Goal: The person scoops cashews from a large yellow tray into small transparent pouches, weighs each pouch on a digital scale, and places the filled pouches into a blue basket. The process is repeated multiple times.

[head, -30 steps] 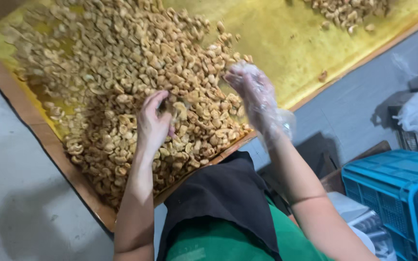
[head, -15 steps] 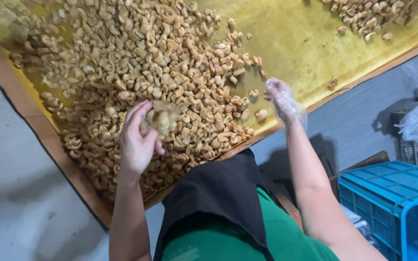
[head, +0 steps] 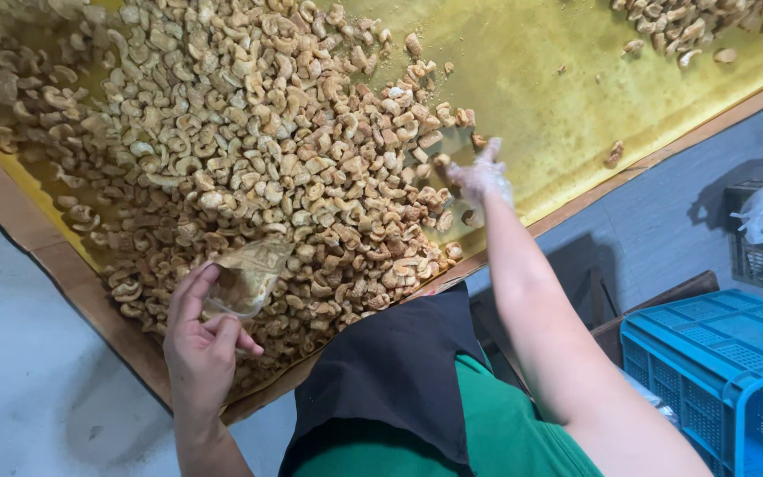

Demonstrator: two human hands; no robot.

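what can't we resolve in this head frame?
- Small clear bag in left hand: contents unreadable through glare.
- Right hand: motion-blurred; glove or film unclear, grip on a snack piece undecidable.
- Far pile: cut by top edge.
- Blue crate: cut by right edge, inside hidden.

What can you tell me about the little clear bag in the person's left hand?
The small clear plastic bag looks thin, crinkled and glossy, with a few brownish pieces showing through it. The left hand pinches its lower end, so it points up and to the right, just over the heap of curled snack pieces.
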